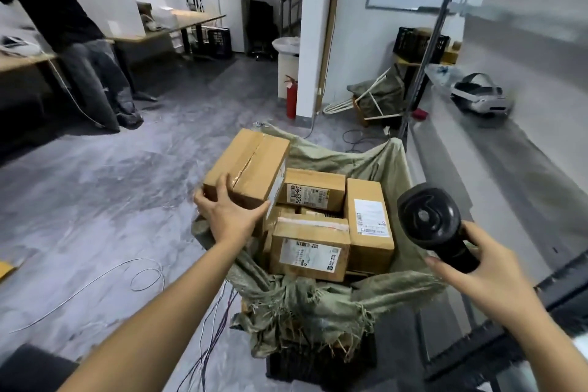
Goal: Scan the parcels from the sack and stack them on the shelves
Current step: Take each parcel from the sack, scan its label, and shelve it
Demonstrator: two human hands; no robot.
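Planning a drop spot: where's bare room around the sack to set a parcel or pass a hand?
Free: grey floor left of the sack, beyond the wire loop; shelf top between sack and headset. Crowded: inside the sack, parcels packed tight; cables by its near-left corner.

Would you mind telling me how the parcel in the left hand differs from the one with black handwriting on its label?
The held parcel, gripped by the left hand, is larger and sits tilted at the left edge of the sack; the handwritten parcel is smaller and lies lower inside, with no hand on it. Both are brown cardboard boxes.
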